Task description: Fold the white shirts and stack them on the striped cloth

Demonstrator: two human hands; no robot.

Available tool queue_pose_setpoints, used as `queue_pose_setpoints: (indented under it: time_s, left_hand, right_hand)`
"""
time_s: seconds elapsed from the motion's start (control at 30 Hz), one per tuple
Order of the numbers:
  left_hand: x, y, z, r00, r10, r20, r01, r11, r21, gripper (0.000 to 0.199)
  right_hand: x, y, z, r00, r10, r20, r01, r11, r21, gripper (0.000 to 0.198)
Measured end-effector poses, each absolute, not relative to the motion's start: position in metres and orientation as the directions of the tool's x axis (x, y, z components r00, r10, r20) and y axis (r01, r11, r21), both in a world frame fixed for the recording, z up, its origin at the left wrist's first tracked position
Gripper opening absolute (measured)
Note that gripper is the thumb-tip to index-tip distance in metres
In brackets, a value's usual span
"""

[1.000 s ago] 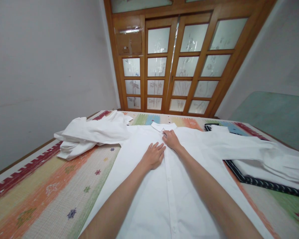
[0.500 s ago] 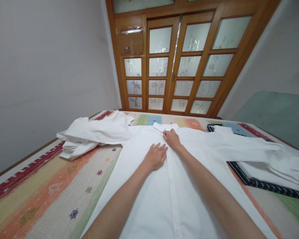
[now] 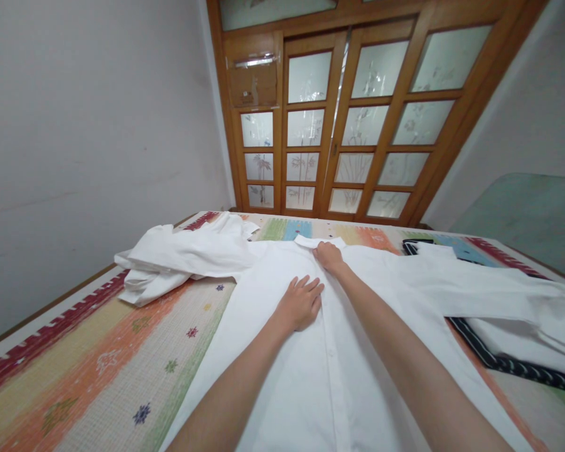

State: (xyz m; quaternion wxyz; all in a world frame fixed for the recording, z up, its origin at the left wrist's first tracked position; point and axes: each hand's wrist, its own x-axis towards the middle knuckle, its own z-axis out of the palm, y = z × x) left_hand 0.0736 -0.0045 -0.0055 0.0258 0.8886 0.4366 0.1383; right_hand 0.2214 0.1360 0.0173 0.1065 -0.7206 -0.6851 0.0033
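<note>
A white button-up shirt (image 3: 282, 376) lies front side up, its collar (image 3: 306, 241) at the far end and its sleeves spread to both sides. My left hand (image 3: 302, 303) rests flat on the chest beside the button placket, fingers a little spread. Just below the collar, my right hand (image 3: 328, 256) is closed with its fingertips pinching the shirt's front edge; the exact bit of cloth is hidden under the fingers. The left-side sleeve (image 3: 169, 257) is bunched up, while the right-side sleeve (image 3: 480, 292) stretches outward.
The shirt lies on a patterned, striped cloth (image 3: 160, 351) covering the table. Under the right-side sleeve is a folded white garment with black patterned trim (image 3: 537, 370). Wooden doors with frosted panes (image 3: 306, 125) stand behind, and a pale green panel (image 3: 537, 213) is at right.
The view has shifted slightly. My right hand has moved a little up toward the collar, and my left hand has slid slightly nearer to me along the shirt front.
</note>
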Motion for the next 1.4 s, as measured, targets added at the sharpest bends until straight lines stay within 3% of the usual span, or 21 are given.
queue_pose_setpoints:
  time_s: [0.43,0.67,0.83,0.93,1.07,1.4]
  left_hand:
    - [0.073,-0.003,-0.007,0.593,0.776,0.213,0.768,-0.625,0.139,0.048]
    - [0.072,-0.001,-0.005,0.567,0.807,0.164,0.778,-0.59,0.216,0.055]
    - [0.071,0.001,-0.008,0.555,0.819,0.145,0.791,-0.573,0.213,0.06]
    - [0.069,0.002,-0.009,0.564,0.817,0.121,0.789,-0.576,0.212,0.064]
    - [0.067,0.004,-0.011,0.578,0.808,0.114,0.784,-0.589,0.198,0.072]
    - [0.062,0.003,-0.001,0.646,0.762,0.052,0.741,-0.642,0.196,0.102]
  right_hand:
    - [0.225,0.144,0.005,0.17,0.973,0.159,0.956,-0.123,-0.268,0.043]
    - [0.244,0.135,-0.009,-0.017,0.951,0.309,0.934,0.125,-0.334,0.033]
    - [0.247,0.124,-0.015,-0.065,0.883,0.465,0.949,0.198,-0.244,0.042]
    - [0.245,0.121,-0.012,-0.207,0.891,0.405,0.948,0.284,-0.141,0.05]
    - [0.244,0.121,-0.01,-0.365,0.912,0.186,0.915,0.388,-0.106,0.049]
    - [0.245,0.108,-0.007,-0.318,0.945,0.08,0.946,0.321,-0.031,0.055]
